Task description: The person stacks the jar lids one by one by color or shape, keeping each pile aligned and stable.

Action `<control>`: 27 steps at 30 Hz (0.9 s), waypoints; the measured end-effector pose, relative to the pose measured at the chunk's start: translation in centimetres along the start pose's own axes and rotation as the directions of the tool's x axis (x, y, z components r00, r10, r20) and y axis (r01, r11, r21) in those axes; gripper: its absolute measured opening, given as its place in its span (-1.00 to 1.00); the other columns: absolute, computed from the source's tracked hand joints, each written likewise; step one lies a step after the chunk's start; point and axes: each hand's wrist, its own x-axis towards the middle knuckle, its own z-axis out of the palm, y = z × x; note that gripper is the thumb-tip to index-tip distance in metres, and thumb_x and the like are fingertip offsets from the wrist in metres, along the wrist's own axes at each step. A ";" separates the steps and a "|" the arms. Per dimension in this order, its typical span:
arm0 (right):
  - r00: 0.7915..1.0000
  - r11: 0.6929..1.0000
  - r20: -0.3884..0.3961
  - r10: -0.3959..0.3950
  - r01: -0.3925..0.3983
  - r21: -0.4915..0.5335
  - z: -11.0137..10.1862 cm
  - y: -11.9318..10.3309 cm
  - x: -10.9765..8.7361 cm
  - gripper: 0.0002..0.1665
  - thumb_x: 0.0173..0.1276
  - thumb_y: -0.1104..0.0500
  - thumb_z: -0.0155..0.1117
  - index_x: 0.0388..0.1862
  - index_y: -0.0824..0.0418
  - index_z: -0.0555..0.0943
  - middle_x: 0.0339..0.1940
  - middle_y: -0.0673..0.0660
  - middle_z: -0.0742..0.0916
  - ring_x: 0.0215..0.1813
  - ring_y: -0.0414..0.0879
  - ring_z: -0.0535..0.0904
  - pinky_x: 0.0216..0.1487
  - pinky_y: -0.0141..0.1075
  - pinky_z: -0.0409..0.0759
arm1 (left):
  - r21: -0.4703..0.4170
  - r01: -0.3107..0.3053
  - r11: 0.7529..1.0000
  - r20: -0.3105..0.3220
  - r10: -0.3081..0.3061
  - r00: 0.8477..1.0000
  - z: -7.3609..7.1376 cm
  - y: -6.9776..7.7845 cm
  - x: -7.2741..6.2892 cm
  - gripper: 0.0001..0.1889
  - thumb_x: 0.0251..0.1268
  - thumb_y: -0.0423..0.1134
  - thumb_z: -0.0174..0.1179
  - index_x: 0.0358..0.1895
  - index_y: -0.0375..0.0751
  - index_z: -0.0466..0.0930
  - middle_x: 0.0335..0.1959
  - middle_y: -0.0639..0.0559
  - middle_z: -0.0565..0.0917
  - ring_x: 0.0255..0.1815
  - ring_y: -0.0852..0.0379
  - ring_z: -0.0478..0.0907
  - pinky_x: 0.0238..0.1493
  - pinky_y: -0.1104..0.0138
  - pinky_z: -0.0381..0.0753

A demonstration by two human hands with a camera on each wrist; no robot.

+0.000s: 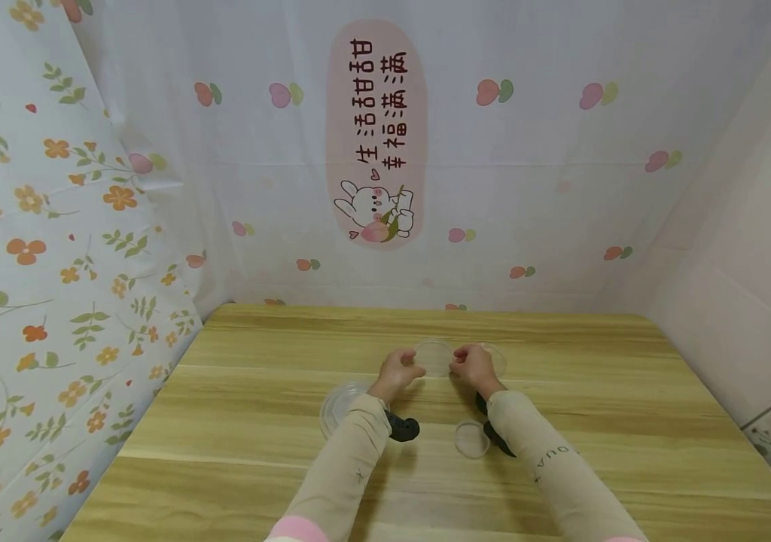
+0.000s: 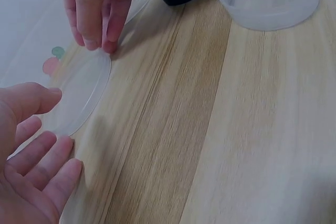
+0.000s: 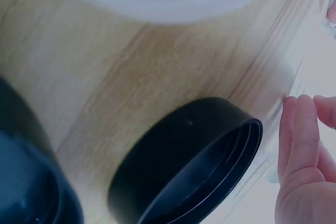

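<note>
A thin clear round plastic lid (image 1: 434, 358) lies between the two hands near the table's far side. My right hand (image 1: 475, 366) pinches its near right rim with fingertips and thumb together, as the left wrist view shows. At the opposite rim is my left hand (image 1: 399, 372), its thumb and fingers spread apart and fingertips (image 2: 64, 145) right at the edge. Another clear disc (image 1: 496, 361) lies partly hidden behind the right hand. A black round lid (image 3: 184, 161) with ridges inside its rim rests below the right wrist.
A clear ring-shaped plastic dish (image 1: 472, 439) sits nearer on the wooden table (image 1: 236, 421). Beside the left forearm are wider clear round pieces (image 1: 336, 410), partly covered by the arm. A second black round object (image 3: 31, 182) shows in the right wrist view. Patterned cloth hangs behind.
</note>
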 end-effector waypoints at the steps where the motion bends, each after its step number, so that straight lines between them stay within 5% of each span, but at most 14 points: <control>1: 1.000 1.000 0.005 0.006 -0.006 0.009 0.1 0.0 0.0 -0.69 0.13 0.37 0.17 -0.17 0.57 0.50 -0.39 0.30 0.62 -0.33 0.07 0.56 -0.33 -0.26 0.55 | 0.000 -0.002 1.000 -0.003 0.002 1.000 -0.1 0.0 0.0 -0.52 0.04 -0.40 0.18 0.10 -0.43 0.36 0.07 -0.28 0.42 0.08 -0.16 0.35 -0.01 0.15 0.41; 11: 1.000 1.000 0.009 0.026 -0.026 0.017 0.3 -0.4 -0.3 -0.68 0.10 0.39 0.17 -0.14 0.54 0.52 -0.37 0.27 0.63 -0.35 0.01 0.57 -0.35 -0.30 0.55 | 0.048 0.008 0.999 -0.034 -0.006 0.999 -0.6 -0.3 -0.3 -0.58 0.05 -0.42 0.19 0.03 -0.44 0.41 -0.09 -0.25 0.50 -0.07 -0.13 0.43 -0.13 0.16 0.47; 15: 1.000 1.000 0.019 0.018 -0.018 -0.004 0.3 -0.7 -0.5 -0.68 0.08 0.38 0.19 -0.15 0.53 0.53 -0.38 0.25 0.64 -0.42 -0.05 0.56 -0.41 -0.34 0.53 | 0.079 0.009 0.997 -0.040 -0.006 0.999 -0.4 -1.5 0.8 -0.57 0.02 -0.37 0.24 0.02 -0.36 0.44 -0.12 -0.20 0.52 -0.10 -0.09 0.45 -0.17 0.18 0.48; 18: 0.999 0.999 0.031 0.040 -0.040 -0.013 0.7 0.0 0.2 -0.67 0.06 0.38 0.21 -0.16 0.51 0.55 -0.38 0.27 0.65 -0.42 -0.01 0.57 -0.40 -0.28 0.54 | 0.099 -0.047 0.994 -0.022 0.050 0.999 0.2 -5.3 4.0 -0.52 -0.02 -0.28 0.29 0.03 -0.32 0.44 -0.16 -0.16 0.53 -0.17 -0.01 0.48 -0.28 0.24 0.50; 20: 0.999 1.000 0.039 -0.014 0.014 0.000 1.1 1.2 0.9 -0.66 0.07 0.35 0.21 -0.13 0.45 0.57 -0.35 0.24 0.66 -0.39 -0.02 0.58 -0.36 -0.28 0.54 | 0.098 -0.066 0.993 -0.001 0.066 0.998 0.5 -7.8 6.2 -0.47 -0.05 -0.22 0.32 0.06 -0.26 0.43 -0.15 -0.13 0.54 -0.17 0.01 0.48 -0.31 0.25 0.51; 22: 0.995 0.995 0.026 -0.098 0.098 0.019 2.8 5.1 3.3 -0.67 0.05 0.27 0.24 -0.17 0.37 0.60 -0.41 0.17 0.66 -0.45 -0.10 0.57 -0.43 -0.34 0.52 | 0.088 -0.086 0.992 0.012 0.086 0.996 0.9 -10.4 8.2 -0.45 -0.06 -0.18 0.33 0.07 -0.25 0.42 -0.18 -0.11 0.55 -0.21 0.04 0.50 -0.37 0.26 0.51; 24: 0.980 0.980 0.021 -0.197 0.196 0.035 4.1 8.6 5.2 -0.67 0.03 0.19 0.24 -0.22 0.34 0.62 -0.48 0.10 0.66 -0.52 -0.18 0.54 -0.53 -0.40 0.48 | 0.086 -0.069 0.994 0.008 0.068 0.998 1.1 -11.3 8.9 -0.44 -0.06 -0.19 0.33 0.09 -0.21 0.42 -0.16 -0.08 0.55 -0.19 0.08 0.50 -0.33 0.28 0.51; 27: 0.984 0.986 0.071 -0.161 0.157 0.056 4.5 9.7 6.0 -0.65 -0.01 0.18 0.26 -0.25 0.38 0.59 -0.53 0.11 0.65 -0.56 -0.16 0.53 -0.58 -0.38 0.47 | 0.137 -0.086 0.987 -0.009 0.088 0.996 1.5 -12.8 9.8 -0.48 -0.02 -0.21 0.29 0.08 -0.26 0.43 -0.17 -0.11 0.56 -0.20 0.07 0.50 -0.36 0.30 0.50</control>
